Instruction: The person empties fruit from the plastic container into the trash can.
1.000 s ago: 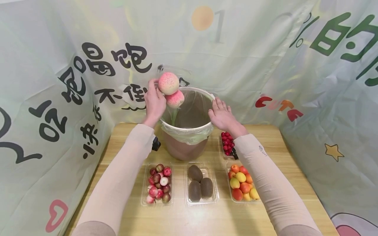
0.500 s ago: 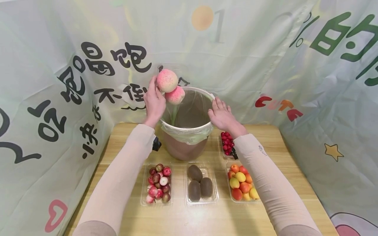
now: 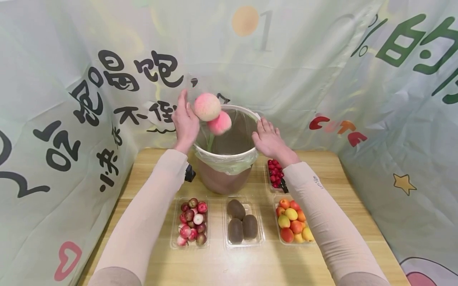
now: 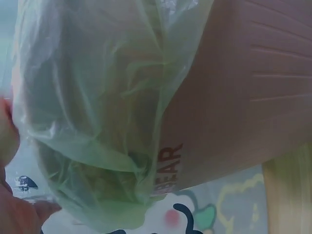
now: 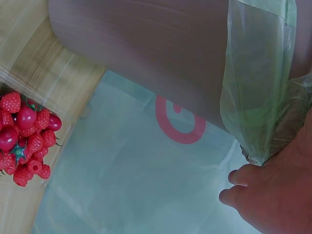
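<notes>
My left hand (image 3: 185, 124) grips a tilted clear plastic box (image 3: 202, 84) at its left side, above the left rim of a brown bin. Two pink-and-cream peaches (image 3: 208, 107) hang over the mouth of the bin (image 3: 223, 182), the smaller lower and partly behind the larger. A thin green liner bag (image 3: 229, 165) is folded over the bin's rim. With fingers extended, my right hand (image 3: 269, 139) rests on the rim's right side; in the right wrist view its fingertips (image 5: 229, 195) lie beside the gathered liner.
On the wooden table (image 3: 229, 266), clear boxes hold small red-and-white round fruits (image 3: 193, 222), three kiwis (image 3: 243, 222), orange and yellow fruits (image 3: 295, 222) and red berries (image 3: 275, 174). A printed cloth (image 3: 304, 71) hangs behind and at the sides.
The left hand with the clear box first rose slightly. Now the two peaches have shifted right and down over the bin's mouth, away from the fingers. The right hand has stayed put.
</notes>
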`<state>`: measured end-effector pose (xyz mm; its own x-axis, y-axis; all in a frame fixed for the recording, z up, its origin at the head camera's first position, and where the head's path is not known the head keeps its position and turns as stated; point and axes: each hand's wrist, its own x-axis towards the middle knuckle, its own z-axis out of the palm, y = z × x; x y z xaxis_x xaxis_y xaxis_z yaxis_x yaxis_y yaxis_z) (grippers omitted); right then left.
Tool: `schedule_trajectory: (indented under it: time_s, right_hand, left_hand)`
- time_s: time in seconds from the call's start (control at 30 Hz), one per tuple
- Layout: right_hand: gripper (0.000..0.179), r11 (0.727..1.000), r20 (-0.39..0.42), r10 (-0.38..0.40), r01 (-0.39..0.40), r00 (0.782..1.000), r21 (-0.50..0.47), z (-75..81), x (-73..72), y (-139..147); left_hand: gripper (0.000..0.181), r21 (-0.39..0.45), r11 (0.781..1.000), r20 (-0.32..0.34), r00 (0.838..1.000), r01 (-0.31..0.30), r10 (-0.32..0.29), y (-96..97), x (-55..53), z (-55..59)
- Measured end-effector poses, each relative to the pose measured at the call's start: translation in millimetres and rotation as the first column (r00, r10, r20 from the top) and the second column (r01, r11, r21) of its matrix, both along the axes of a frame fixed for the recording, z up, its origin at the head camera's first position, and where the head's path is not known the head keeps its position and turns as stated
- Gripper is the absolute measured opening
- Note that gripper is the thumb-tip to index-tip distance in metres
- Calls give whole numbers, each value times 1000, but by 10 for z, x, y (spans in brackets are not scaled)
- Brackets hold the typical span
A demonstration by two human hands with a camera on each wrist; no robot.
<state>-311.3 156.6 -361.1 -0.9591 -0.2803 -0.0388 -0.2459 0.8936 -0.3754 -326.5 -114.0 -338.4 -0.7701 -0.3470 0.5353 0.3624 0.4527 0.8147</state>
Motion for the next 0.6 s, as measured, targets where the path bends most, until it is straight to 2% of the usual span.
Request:
schedule_trajectory:
  time_s: [0.13,0.23,0.47,0.6]
  right_hand:
    - [74,1000,-3,4,-4,1000,5,-1,1,-6]
    - [74,1000,-2,3,-3,1000,3,4,6,-5]
    - [74,1000,4,6,-6,1000,12,-1,10,-9]
    - [73,1000,-1,6,-6,1000,15,-1,12,-7]
  left_hand:
    - [52,45,999,-1,1000,10,-10,-9,-14,53]
    - [52,37,999,4,1000,22,-22,-7,-11,83]
    - [54,12,1000,52,999,4,-5,-38,23,51]
    - [53,15,1000,41,999,8,-9,-71,29,56]
